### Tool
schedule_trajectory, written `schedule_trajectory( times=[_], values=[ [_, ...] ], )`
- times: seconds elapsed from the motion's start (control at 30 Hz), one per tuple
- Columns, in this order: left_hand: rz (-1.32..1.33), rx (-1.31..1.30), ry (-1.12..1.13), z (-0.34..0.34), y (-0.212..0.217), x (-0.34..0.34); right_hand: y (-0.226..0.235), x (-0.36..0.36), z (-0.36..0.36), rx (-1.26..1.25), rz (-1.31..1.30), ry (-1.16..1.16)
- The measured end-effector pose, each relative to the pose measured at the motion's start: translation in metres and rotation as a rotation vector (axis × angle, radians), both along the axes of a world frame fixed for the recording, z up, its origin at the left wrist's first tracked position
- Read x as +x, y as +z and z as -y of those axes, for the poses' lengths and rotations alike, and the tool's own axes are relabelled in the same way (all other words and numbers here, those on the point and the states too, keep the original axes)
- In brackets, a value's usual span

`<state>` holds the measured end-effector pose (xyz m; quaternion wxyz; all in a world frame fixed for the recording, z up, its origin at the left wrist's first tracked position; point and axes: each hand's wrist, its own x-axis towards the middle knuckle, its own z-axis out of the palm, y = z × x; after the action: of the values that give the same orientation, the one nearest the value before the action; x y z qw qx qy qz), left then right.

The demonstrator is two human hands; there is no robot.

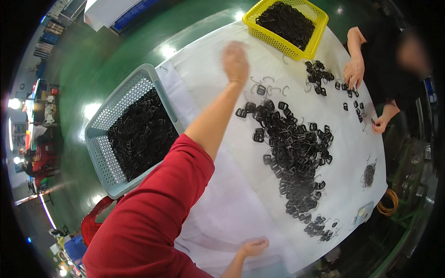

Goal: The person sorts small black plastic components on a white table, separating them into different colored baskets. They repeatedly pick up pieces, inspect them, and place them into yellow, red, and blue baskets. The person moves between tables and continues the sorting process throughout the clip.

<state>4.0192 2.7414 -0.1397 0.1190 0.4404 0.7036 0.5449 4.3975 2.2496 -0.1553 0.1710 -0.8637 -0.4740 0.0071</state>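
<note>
My left hand (235, 60), at the end of a red sleeve, is stretched far over the white-covered table (222, 176). Motion smears its fingers, so I cannot tell what it holds. Nearest to it are a few thin wire hooks and a loose black buckle (261, 90). My right hand (254, 247) rests low at the near edge, its fingers curled together; whatever they hold, if anything, is hidden. A large heap of small black plastic buckles (296, 157) spreads over the table to the right of my left forearm.
A grey-blue basket (99, 157) of black pieces stands left; a yellow basket (282, 44) of them stands at the far edge. Across the table, a co-worker's hands (354, 72) handle buckles. A small pile of wire hooks (369, 174) lies at the right.
</note>
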Motion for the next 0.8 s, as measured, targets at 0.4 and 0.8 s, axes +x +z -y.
schedule_trajectory(
  times=[0.4, 0.8],
  values=[
    [-0.145, -0.809, 0.777, 0.046, -0.021, -0.130, 0.004, 0.003, 0.001, -0.093, -0.005, -0.049],
    [-0.269, -0.137, -0.152, 0.010, 0.000, 0.026, 0.002, 0.000, -0.002, -0.044, 0.028, -0.030]
  ],
)
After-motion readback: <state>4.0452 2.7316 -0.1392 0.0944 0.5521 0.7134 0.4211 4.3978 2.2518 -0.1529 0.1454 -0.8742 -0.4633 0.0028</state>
